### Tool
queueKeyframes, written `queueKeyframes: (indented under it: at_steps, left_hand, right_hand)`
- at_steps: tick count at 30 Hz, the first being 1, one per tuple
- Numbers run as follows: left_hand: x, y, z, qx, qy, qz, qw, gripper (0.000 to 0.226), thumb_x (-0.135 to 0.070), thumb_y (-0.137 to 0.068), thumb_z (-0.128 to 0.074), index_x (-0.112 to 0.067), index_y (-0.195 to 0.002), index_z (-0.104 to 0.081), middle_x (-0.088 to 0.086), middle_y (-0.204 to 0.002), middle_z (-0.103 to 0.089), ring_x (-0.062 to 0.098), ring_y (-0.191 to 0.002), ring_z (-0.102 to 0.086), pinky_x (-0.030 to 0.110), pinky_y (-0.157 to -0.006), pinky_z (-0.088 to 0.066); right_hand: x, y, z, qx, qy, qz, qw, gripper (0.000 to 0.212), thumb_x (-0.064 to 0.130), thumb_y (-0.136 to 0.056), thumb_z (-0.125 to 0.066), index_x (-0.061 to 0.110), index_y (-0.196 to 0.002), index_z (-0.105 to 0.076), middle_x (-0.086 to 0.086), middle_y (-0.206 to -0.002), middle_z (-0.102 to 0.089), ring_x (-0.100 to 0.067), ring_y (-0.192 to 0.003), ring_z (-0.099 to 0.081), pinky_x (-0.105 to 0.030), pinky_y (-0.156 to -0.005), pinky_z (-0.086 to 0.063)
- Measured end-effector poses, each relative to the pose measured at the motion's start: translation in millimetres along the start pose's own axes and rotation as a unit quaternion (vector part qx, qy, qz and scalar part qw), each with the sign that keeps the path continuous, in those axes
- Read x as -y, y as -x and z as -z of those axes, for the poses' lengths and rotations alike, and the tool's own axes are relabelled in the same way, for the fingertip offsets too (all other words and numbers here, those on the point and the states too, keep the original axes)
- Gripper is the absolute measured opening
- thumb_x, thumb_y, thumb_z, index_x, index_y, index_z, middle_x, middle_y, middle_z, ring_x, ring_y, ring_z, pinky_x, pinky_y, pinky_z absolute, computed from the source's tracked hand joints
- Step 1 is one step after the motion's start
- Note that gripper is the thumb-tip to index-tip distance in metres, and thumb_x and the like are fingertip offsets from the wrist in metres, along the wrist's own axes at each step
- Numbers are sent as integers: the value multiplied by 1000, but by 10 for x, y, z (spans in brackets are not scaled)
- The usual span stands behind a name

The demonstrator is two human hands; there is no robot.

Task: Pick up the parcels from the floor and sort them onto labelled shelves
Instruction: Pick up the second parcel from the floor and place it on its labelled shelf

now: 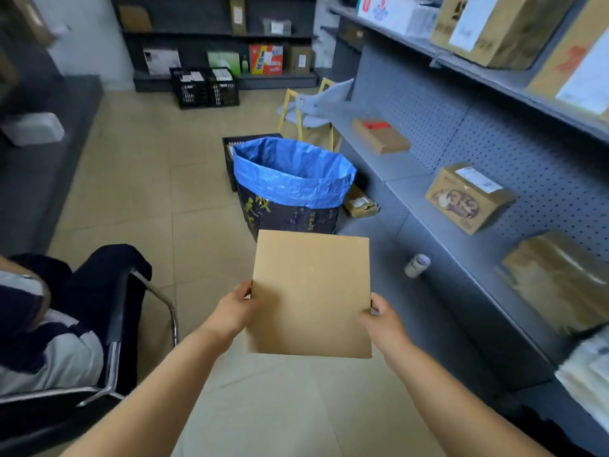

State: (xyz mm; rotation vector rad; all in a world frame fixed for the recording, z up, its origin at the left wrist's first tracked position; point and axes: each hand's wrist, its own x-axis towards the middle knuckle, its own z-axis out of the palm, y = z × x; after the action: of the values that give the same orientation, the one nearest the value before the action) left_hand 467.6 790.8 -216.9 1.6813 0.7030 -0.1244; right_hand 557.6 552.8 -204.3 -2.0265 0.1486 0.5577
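Note:
A flat, plain brown cardboard parcel (311, 295) is held in front of me above the tiled floor. My left hand (232, 310) grips its left edge and my right hand (382, 319) grips its right edge. No label shows on the face turned toward me. Grey pegboard shelves (438, 222) run along the right side. On them lie a flat box with a red label (380, 135), a printed carton (468, 197) and a taped brown parcel (557, 282).
A large sack with a blue lining (291, 186) stands open just beyond the parcel, with a black crate (230, 153) behind it. A small carton (360, 202) lies on the floor by the sack. A seated person (36, 324) occupies a chair at left. A tape roll (417, 265) sits low at right.

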Motion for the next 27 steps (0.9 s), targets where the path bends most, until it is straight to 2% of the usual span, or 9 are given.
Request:
queueKeyframes:
  at_steps: [3,6,10,13,15,19,23,25,27]
  left_hand:
    - [-354,202,-5,3,6,-36,999,45,-18,-74,-46,-27,-115,-61,-1,-114,-63,14,-92,-60,26,-70,-45]
    - [-657,370,-5,0,37,-64,997,45,-15,-80,-51,-26,-123,-57,-4,-121,-59,14,-102,-59,30,-80,-46]
    - [-931,439,11,-23,89,-88,992,60,-16,-84,-54,-25,-141,-37,-4,-122,-59,17,-104,-58,41,-92,-47]
    - [-1130,461,21,-29,102,-101,989,53,-3,-91,-45,-23,-139,-38,0,-108,-59,21,-94,-53,36,-79,-46]
    - [-1284,526,25,-4,101,-110,989,48,0,-89,-37,-36,-117,-51,2,-107,-60,22,-91,-52,30,-68,-43]
    - [-1517,632,71,20,89,-125,988,32,-24,-88,-38,-42,-105,-58,-2,-103,-62,20,-93,-58,31,-75,-48]
    - [-1672,707,112,-9,133,-134,982,38,-51,-94,-28,-30,-104,-58,-4,-94,-62,17,-90,-60,35,-78,-48]
    - [-1722,742,126,-25,145,-141,979,40,-50,-96,-20,-31,-106,-54,-6,-91,-60,19,-92,-58,37,-86,-45]
    - [-1769,797,160,-31,143,-152,978,39,-49,-97,-17,-33,-112,-49,-4,-94,-58,19,-93,-55,37,-90,-42]
  right_hand:
    - [199,159,233,-28,-7,28,999,26,19,-79,-51,34,-98,-59,10,-98,-66,-14,-90,-61,-33,-81,-50]
    - [378,260,442,-52,-27,47,997,20,20,-83,-52,23,-101,-59,-1,-100,-66,-23,-94,-62,-35,-79,-48]
    - [628,428,629,-67,-64,68,993,24,27,-88,-52,17,-110,-55,-4,-104,-64,-23,-96,-59,-41,-88,-47]
    - [762,508,743,-76,-97,88,988,14,23,-93,-48,17,-104,-52,3,-86,-54,-13,-79,-50,-37,-85,-44]
    - [854,559,803,-74,-116,94,986,16,28,-93,-48,15,-102,-53,-1,-92,-57,-14,-82,-50,-40,-92,-44]
    - [1004,591,885,-91,-173,114,974,31,46,-82,-51,17,-92,-53,-12,-99,-63,-21,-85,-54,-37,-78,-43]
    - [1159,654,958,-90,-230,126,961,23,37,-92,-43,16,-94,-52,-22,-117,-59,-31,-96,-60,-45,-94,-45]
    - [1209,677,1004,-94,-262,134,951,29,28,-98,-37,8,-112,-52,-16,-107,-62,-36,-111,-57,-42,-92,-45]
    - [1250,713,1034,-92,-291,145,941,33,25,-99,-34,1,-117,-49,-6,-91,-61,-33,-110,-58,-39,-90,-44]
